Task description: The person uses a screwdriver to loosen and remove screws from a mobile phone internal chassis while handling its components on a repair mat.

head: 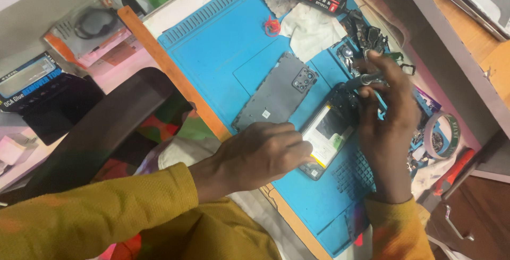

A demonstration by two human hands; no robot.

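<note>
The opened phone (pixel 328 139) lies on the blue mat (pixel 223 53), near its right edge, with the battery and inner parts showing. The left hand (pixel 257 154) rests flat on the phone's near-left side, fingers closed together and pressing down to steady it, holding nothing else. The right hand (pixel 388 116) is curled around a screwdriver (pixel 360 82), its tip set down at the phone's far end among the dark upper parts. The step in hand looks like work on a screw or small part in that upper section; the exact spot under the tip is too dark to tell. The next move seems to call for keeping the tool upright and the phone pinned. The removed back cover (pixel 276 92) lies just left of the phone, a white cloth (pixel 311 29) farther off.
</note>
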